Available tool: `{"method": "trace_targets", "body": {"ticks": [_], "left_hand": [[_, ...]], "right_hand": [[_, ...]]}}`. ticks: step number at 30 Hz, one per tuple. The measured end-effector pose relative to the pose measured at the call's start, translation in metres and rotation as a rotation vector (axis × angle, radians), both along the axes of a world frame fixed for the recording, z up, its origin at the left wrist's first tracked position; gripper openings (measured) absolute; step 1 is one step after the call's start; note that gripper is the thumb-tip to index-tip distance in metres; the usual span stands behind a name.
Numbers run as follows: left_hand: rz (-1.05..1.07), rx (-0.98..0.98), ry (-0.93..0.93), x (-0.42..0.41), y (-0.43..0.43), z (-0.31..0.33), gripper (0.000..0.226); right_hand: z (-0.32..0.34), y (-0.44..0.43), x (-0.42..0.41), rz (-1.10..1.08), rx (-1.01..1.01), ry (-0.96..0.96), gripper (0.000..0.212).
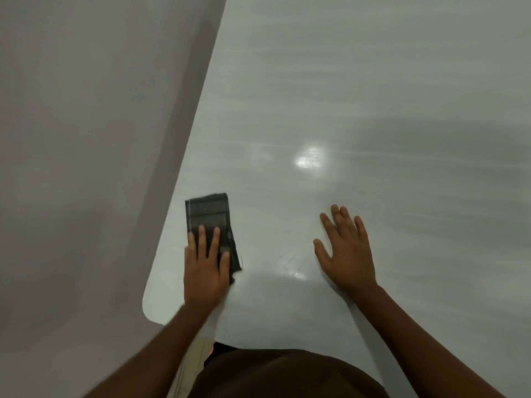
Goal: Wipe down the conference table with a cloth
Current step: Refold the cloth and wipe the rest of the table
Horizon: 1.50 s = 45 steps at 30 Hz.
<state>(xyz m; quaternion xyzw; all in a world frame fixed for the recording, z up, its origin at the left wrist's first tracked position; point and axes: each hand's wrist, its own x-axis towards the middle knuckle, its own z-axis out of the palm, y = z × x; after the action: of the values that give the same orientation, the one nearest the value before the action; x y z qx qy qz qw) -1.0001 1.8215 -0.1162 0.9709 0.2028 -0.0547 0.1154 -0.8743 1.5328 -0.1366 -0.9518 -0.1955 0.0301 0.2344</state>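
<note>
Past the surface's left edge lies grey floor point(71, 139). Near that edge and its rounded corner, the left hand point(205, 262) presses flat, fingers straight, on the near end of the dark folded cloth point(208, 216), whose long axis runs away from the person. Unwiped surface point(373, 96) likely lies ahead and rightward. The right hand point(346, 251) rests spread on the surface, well apart from the cloth.

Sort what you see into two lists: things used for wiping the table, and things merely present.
Job: dark cloth, pressed flat by the left hand; white conference table.
Merely present: right hand, resting flat on the table, holding nothing; grey floor beside the table; brown shirt.
</note>
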Motion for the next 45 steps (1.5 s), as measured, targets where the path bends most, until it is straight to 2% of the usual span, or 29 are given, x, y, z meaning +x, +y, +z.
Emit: {"method": "trace_targets", "body": {"ticks": [3,6,10,12,16,20,23,26,29,32,37,40,42,45], "left_hand": [[-0.16,-0.011,0.061,-0.034,-0.031,0.004,0.061],[-0.35,0.031,0.088,0.003,0.003,0.005,0.061],[-0.202,0.07,0.127,0.119,0.036,0.007,0.067],[-0.225,0.102,0.154,0.186,0.021,0.006,0.069],[-0.421,0.11,0.145,0.307,-0.072,-0.001,0.071],[-0.652,0.039,0.103,0.351,-0.219,-0.003,0.07],[-0.9,0.004,0.084,0.328,-0.298,-0.001,0.068],[-0.978,0.025,0.108,0.304,-0.303,-0.001,0.067],[-0.884,0.043,0.127,0.288,-0.252,0.004,0.069],[-0.632,0.059,0.171,0.255,-0.176,0.009,0.076],[-0.378,0.075,0.189,0.135,-0.073,0.007,0.076],[-0.338,0.109,0.18,0.065,-0.081,-0.007,0.073],[-0.318,0.039,0.099,0.035,-0.111,-0.007,0.065],[-0.425,-0.026,0.012,0.019,-0.167,0.003,0.061]], "right_hand": [[0.0,-0.001,0.001,0.034,0.019,-0.001,0.056],[-0.002,-0.021,0.006,0.024,0.105,0.007,0.053],[0.0,-0.092,0.011,-0.379,0.012,-0.068,0.054],[0.001,-0.127,0.006,-0.571,-0.05,-0.064,0.058],[-0.004,-0.143,0.002,-0.67,-0.095,-0.166,0.053],[-0.006,-0.143,0.003,-0.684,-0.097,-0.193,0.051],[-0.006,-0.145,0.003,-0.68,-0.096,-0.18,0.051],[-0.006,-0.144,0.003,-0.684,-0.089,-0.161,0.053],[-0.005,-0.145,0.001,-0.691,-0.065,-0.152,0.053],[-0.005,-0.146,0.002,-0.689,-0.065,-0.156,0.051],[-0.001,-0.146,-0.002,-0.653,-0.049,-0.077,0.054],[0.003,-0.148,-0.005,-0.623,-0.025,0.021,0.059],[0.009,-0.146,-0.016,-0.613,-0.023,0.104,0.063],[0.017,-0.138,-0.049,-0.578,-0.021,0.167,0.067]]}}
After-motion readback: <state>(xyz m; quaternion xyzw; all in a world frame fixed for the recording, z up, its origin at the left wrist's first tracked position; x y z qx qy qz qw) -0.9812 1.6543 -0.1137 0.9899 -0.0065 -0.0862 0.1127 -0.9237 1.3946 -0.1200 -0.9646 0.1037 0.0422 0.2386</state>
